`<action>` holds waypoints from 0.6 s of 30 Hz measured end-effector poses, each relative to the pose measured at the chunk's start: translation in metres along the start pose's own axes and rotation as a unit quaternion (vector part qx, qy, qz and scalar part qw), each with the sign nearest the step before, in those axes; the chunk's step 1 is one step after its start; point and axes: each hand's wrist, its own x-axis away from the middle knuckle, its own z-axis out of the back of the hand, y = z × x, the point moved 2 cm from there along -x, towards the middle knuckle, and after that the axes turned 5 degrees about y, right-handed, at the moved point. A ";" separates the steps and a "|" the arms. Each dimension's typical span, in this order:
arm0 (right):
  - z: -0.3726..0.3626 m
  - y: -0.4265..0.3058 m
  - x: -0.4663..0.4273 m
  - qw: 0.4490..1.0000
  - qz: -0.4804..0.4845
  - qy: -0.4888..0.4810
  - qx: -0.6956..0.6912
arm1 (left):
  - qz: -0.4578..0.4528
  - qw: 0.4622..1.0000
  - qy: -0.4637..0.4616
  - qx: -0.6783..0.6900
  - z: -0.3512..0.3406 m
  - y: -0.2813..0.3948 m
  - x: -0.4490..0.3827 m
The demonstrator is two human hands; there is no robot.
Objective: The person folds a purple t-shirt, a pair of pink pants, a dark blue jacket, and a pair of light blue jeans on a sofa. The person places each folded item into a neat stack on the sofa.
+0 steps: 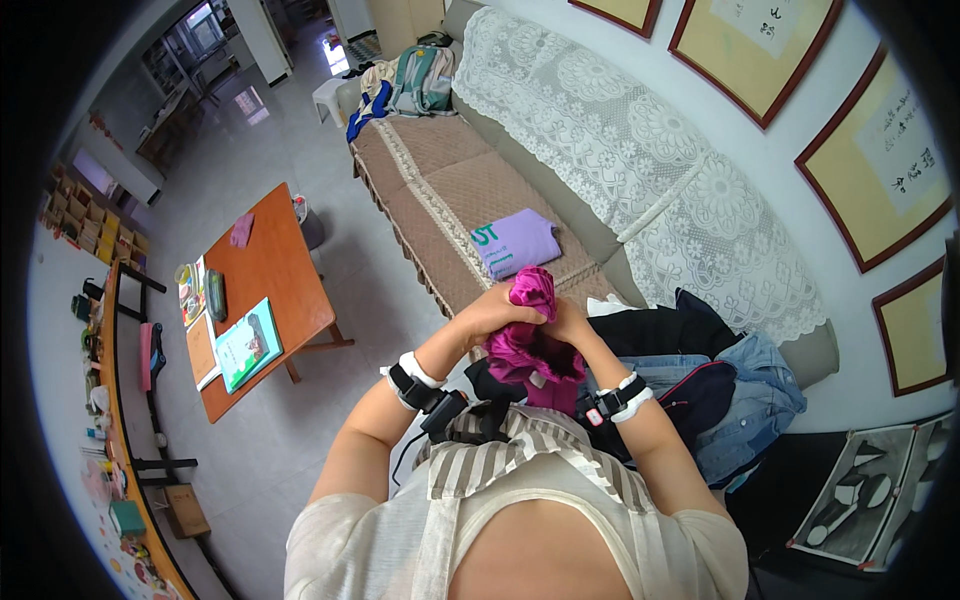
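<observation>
A magenta garment (534, 346) hangs bunched in front of my body, its gathered top rising above my fingers. My left hand (504, 309) grips it from the left, thumb across the folds. On the other side my right hand (568, 321) holds the same cloth, its fingers partly hidden behind it. Beyond my hands a folded lavender garment (517, 244) with green print lies on the brown quilted sofa cover (450, 176). To the right is a pile of clothes with a blue denim jacket (765, 382) and a black garment (645, 334).
An orange-brown wooden table (292, 255) with books (249, 345) and a pencil case (215, 295) stands at left. Behind it is a grey waste bin (310, 225). A green backpack (420, 79) rests at the sofa's far end. White lace (600, 112) covers the sofa back.
</observation>
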 end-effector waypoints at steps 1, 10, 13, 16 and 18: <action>0.004 0.005 -0.001 0.999 -0.013 0.023 -0.040 | -0.059 0.990 0.013 -0.124 0.003 0.007 0.003; 0.025 -0.058 0.016 0.580 -0.217 -0.263 -0.740 | -0.115 0.864 0.036 -0.488 0.040 -0.058 -0.008; 0.053 -0.091 0.024 0.665 -0.183 -0.219 -0.690 | -0.044 0.847 0.072 -0.526 0.063 -0.073 -0.014; 0.067 -0.084 0.023 0.929 -0.028 -0.102 -0.354 | -0.118 0.959 0.114 -0.231 0.079 -0.058 -0.013; 0.058 -0.065 0.025 0.998 -0.008 -0.029 -0.047 | -0.007 0.996 0.080 -0.029 0.060 -0.032 -0.004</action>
